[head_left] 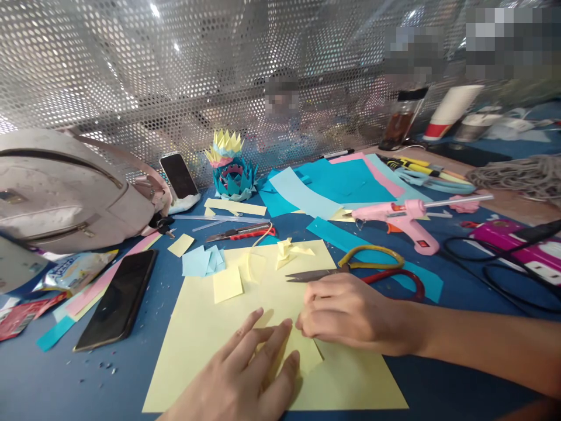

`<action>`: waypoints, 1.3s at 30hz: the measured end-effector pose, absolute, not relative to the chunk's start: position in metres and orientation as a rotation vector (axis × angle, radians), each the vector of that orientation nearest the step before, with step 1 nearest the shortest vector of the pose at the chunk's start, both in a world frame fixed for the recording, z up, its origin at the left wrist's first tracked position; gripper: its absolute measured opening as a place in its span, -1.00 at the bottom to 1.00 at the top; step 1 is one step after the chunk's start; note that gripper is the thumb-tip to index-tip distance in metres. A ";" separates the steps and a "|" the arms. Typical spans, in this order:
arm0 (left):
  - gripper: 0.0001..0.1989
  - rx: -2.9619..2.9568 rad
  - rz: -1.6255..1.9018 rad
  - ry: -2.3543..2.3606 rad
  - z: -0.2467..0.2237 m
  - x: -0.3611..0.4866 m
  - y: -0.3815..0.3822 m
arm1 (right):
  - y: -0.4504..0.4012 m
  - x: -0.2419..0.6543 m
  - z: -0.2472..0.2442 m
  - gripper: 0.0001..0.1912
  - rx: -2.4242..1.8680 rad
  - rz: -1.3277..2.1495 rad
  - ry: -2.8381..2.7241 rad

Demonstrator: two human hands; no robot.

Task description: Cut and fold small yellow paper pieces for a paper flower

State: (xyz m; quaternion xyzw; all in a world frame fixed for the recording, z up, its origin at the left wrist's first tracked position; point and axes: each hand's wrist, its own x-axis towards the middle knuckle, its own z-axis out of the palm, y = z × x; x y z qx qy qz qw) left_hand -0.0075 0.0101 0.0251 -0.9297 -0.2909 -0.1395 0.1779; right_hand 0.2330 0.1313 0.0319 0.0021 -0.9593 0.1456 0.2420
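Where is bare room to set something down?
The large yellow paper sheet is bare between its left edge and the left hand. Blue tabletop shows between the sheet's right edge and the right forearm. Crowded: the sheet's far side, with slim red cutter, yellow-and-red-handled metal scissors and pink plastic glue gun.
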 end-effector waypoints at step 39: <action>-0.79 -2.635 -0.415 -0.860 0.022 -0.007 0.009 | 0.132 0.236 0.034 -0.71 0.107 0.086 -2.746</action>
